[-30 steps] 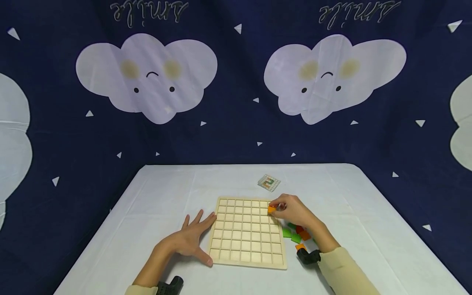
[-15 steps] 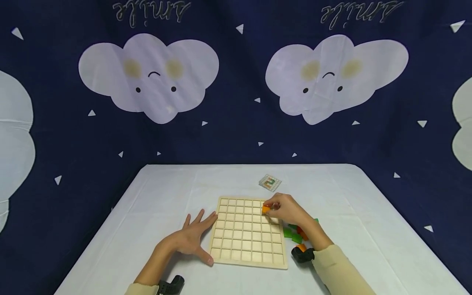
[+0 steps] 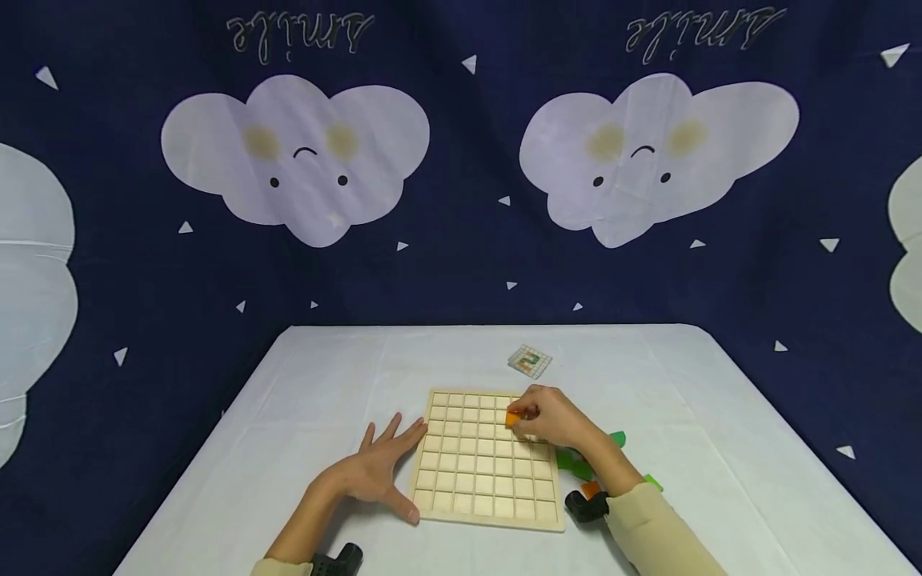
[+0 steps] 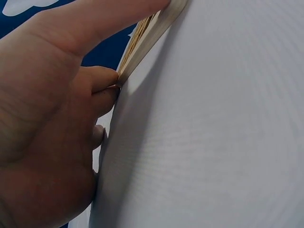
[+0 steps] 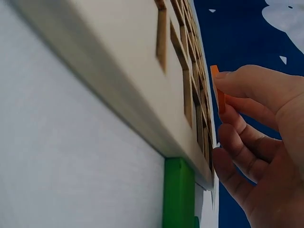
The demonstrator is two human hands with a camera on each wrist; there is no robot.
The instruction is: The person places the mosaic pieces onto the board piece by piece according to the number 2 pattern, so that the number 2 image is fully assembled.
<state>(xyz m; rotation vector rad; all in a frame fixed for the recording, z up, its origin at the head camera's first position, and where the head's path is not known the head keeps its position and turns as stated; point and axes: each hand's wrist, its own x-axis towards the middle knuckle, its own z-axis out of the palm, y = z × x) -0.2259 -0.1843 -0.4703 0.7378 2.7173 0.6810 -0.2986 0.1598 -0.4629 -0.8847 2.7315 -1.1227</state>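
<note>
Head view from where I stand: the orange tile (image 3: 512,420) is over the far right part of the wooden grid board (image 3: 484,464), pinched by the thumb and fingers of the right hand (image 3: 553,414); a second ago it was closer to the board's right edge. The left hand (image 3: 373,472), fingers spread, still touches the board's left edge. Green pieces (image 3: 582,470) lie beside its right edge, a patterned card (image 3: 530,362) beyond its far edge.

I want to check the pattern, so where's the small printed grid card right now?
In the head view, the printed grid card lies on the white table, just beyond the wooden board, near its far right corner and past the right hand.
</note>
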